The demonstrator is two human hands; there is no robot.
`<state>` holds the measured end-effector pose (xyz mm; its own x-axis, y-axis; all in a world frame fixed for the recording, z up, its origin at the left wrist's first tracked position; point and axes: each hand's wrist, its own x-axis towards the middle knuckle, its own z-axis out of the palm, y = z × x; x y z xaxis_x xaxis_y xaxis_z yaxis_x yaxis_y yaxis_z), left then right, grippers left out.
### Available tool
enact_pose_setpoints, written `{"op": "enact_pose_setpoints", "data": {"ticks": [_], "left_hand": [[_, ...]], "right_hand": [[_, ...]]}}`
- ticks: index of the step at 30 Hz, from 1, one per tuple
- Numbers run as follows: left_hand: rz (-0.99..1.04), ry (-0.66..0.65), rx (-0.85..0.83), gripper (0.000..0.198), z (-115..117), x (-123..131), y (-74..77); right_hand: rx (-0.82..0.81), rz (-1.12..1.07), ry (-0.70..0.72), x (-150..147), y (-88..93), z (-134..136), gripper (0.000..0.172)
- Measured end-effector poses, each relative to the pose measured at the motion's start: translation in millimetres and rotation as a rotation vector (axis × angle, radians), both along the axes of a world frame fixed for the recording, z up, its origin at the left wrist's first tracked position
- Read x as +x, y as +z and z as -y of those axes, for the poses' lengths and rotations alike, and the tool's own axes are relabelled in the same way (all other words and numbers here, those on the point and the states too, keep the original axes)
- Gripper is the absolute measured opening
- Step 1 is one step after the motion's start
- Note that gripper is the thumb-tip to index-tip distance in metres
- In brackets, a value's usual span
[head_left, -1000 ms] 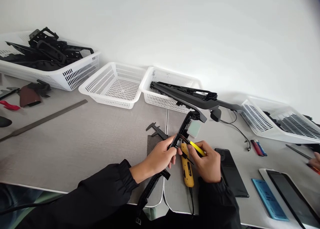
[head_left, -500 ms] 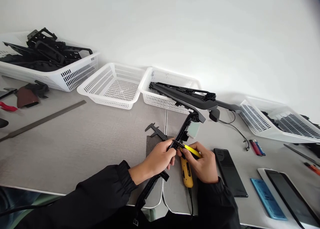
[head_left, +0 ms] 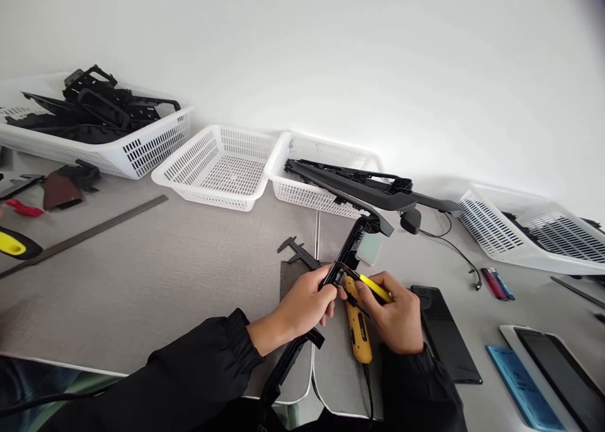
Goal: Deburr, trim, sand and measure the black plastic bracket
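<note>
My left hand [head_left: 302,301] is closed round a long black plastic part [head_left: 350,245] that slants from the table's near edge up toward the baskets. My right hand [head_left: 396,313] pinches a yellow-handled knife [head_left: 374,286], its blade tip touching the part just right of my left fingers. Under the hands lies a yellow corded tool [head_left: 359,329] on the table. A black caliper [head_left: 297,252] and a dark mat [head_left: 290,274] lie just left of the part.
Three white baskets stand at the back: a left basket [head_left: 142,145] full of black parts, a middle basket [head_left: 208,174], and a third basket [head_left: 307,193] with long black parts. Another basket [head_left: 515,243], a phone [head_left: 444,334], a tablet [head_left: 553,369] and a long metal file [head_left: 85,233] lie around.
The view has shifted slightly down and right. My right hand drew the knife a little along the black part; my left hand kept its hold.
</note>
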<state>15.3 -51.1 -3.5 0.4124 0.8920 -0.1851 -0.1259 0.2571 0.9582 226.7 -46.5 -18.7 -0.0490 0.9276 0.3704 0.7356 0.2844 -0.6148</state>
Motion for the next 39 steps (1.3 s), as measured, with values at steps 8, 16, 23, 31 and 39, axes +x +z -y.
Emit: {"op": "enact_pose_setpoints", "data": {"ticks": [8,16,23,31,39], "left_hand": [[-0.007,-0.005,0.007,0.029,0.5,-1.0,-2.8],[-0.017,0.009,-0.006,0.025,-0.3,-1.0,0.7],[-0.025,0.008,-0.025,0.024,-0.4,-1.1,-0.4],[-0.049,0.001,-0.011,0.022,0.4,-1.2,-4.3],[-0.066,-0.008,-0.012,0.024,0.9,-3.2,2.4]], "right_hand": [[-0.017,-0.011,-0.023,1.6,-0.7,0.8,0.038],[-0.029,-0.001,-0.013,1.0,-3.5,0.0,0.038],[-0.028,0.007,-0.005,3.2,-6.2,0.2,0.04],[-0.025,0.007,0.001,3.1,-10.8,1.1,0.039],[-0.042,-0.001,0.031,2.4,-5.4,1.1,0.04]]}}
